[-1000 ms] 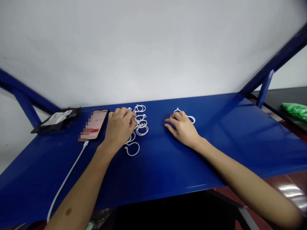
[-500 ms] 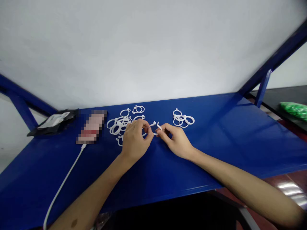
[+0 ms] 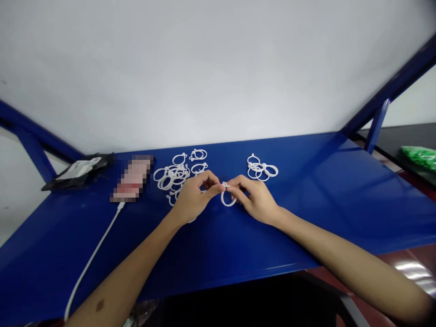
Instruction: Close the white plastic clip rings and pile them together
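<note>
Between my two hands is a white plastic curtain ring (image 3: 228, 205), its loop hanging below my fingertips and its joint at the top. My left hand (image 3: 196, 195) pinches that joint from the left with thumb and forefinger. From the right, my right hand (image 3: 254, 197) grips the same ring near its top. Whether the ends are fully fastened is hidden by the fingertips. A pile of similar white rings (image 3: 165, 183) lies beyond and left of my left hand, partly covered by it. A smaller group of rings (image 3: 255, 170) lies behind my right hand.
The blue table (image 3: 306, 190) meets a pale wall (image 3: 218, 72) at the back. On the left lie a pixelated phone-like object (image 3: 131, 179) with a white cable (image 3: 91, 259) and a black plastic packet (image 3: 75, 172). Blue frame bars (image 3: 378, 122) stand at the sides; a green bag (image 3: 420, 156) is far right.
The ring was held with its ends apart; now they meet at my fingertips and the loop hangs downward. My hands have come closer together. The rings on the table stay put.
</note>
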The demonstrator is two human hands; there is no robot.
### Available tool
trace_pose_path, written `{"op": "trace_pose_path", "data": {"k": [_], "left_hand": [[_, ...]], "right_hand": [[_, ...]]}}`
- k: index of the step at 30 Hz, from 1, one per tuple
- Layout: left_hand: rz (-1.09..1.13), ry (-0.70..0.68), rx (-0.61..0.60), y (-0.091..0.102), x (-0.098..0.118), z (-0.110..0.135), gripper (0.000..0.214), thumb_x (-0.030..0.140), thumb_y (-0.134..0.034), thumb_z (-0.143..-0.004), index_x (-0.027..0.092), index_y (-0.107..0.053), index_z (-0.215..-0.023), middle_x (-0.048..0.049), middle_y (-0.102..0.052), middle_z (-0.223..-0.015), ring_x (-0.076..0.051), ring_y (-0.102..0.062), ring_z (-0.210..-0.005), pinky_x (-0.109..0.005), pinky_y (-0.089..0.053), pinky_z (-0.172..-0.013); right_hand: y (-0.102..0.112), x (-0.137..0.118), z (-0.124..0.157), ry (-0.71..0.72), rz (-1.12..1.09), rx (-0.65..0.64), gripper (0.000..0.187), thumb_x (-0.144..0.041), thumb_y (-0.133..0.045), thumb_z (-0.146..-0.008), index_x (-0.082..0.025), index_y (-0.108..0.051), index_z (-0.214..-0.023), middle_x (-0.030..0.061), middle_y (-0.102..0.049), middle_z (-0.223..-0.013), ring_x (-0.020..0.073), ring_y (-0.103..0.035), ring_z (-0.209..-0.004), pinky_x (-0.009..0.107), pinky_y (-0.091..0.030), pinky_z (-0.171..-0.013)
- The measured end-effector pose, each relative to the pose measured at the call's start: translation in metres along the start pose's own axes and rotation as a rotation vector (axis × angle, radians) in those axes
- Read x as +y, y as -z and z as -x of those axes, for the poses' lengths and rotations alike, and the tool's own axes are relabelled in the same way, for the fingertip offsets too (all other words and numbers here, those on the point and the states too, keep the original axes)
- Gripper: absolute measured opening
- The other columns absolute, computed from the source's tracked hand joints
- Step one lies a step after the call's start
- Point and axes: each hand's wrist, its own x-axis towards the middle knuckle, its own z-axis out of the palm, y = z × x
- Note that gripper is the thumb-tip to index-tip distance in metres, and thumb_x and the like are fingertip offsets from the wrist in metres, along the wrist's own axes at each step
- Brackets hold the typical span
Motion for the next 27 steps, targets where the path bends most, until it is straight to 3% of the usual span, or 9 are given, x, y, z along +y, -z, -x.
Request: {"op": "trace_pose_path", "data": {"k": [9,13,16,19,23,27], "left_hand": [[-0.133,-0.111,0.005,-0.004,0.003,0.004,0.018,0.027,-0.063,-0.090,0.022,-0.064,-0.072,0.0041,-0.064,-0.071,-0.012,-0.058,-0.066,-0.026,-0.044,-0.065],[-0.255,-0.132,0.016,-0.004,-0.004,0.001,0.012,0.024,-0.069,-0.087,0.023,-0.065,-0.075,0.0032,-0.065,-0.073,-0.015,-0.060,-0.074,-0.030,-0.047,-0.071],[-0.382,-0.154,0.045,0.006,-0.013,-0.006,0.006,0.028,-0.069,-0.088,0.024,-0.066,-0.085,0.0019,-0.068,-0.077,-0.018,-0.060,-0.078,-0.034,-0.047,-0.076],[-0.622,-0.183,0.091,0.022,-0.022,-0.012,0.010,0.022,-0.056,-0.094,0.023,-0.065,-0.096,-0.0010,-0.070,-0.088,-0.022,-0.058,-0.088,-0.040,-0.044,-0.085],[-0.784,-0.132,0.001,0.034,-0.029,-0.013,0.015,0.020,-0.055,-0.091,0.023,-0.066,-0.099,-0.0036,-0.070,-0.102,-0.027,-0.055,-0.100,-0.045,-0.041,-0.089],[-0.828,-0.086,-0.068,0.034,-0.030,-0.011,0.012,0.031,-0.058,-0.091,0.023,-0.067,-0.090,-0.0052,-0.068,-0.100,-0.029,-0.053,-0.102,-0.047,-0.039,-0.092]], "right_hand": [[0.009,0.001,0.005,0.230,0.166,-0.159,0.022,-0.027,-0.046,-0.105,-0.017,-0.065,-0.101,0.0067,-0.073,-0.093,0.0143,-0.067,-0.080,0.026,-0.052,-0.072],[0.009,0.008,0.002,0.196,0.263,-0.213,0.025,-0.029,-0.043,-0.105,-0.017,-0.065,-0.102,0.0070,-0.072,-0.094,0.0156,-0.067,-0.081,0.028,-0.052,-0.072],[0.012,0.015,-0.006,0.148,0.384,-0.145,0.024,-0.028,-0.045,-0.105,-0.018,-0.067,-0.106,0.0078,-0.072,-0.098,0.0179,-0.065,-0.087,0.031,-0.052,-0.077],[0.024,0.024,-0.015,0.106,0.577,-0.015,0.028,-0.024,-0.044,-0.104,-0.017,-0.069,-0.113,0.0106,-0.070,-0.100,0.0218,-0.061,-0.089,0.036,-0.052,-0.079],[0.044,0.043,-0.021,0.048,0.801,0.150,0.031,-0.020,-0.045,-0.102,-0.015,-0.072,-0.115,0.0131,-0.069,-0.100,0.0260,-0.052,-0.089,0.040,-0.050,-0.080],[0.052,0.062,-0.022,-0.009,0.957,0.179,0.032,-0.014,-0.048,-0.098,-0.015,-0.075,-0.115,0.0154,-0.068,-0.101,0.0284,-0.047,-0.091,0.043,-0.049,-0.079]]}}
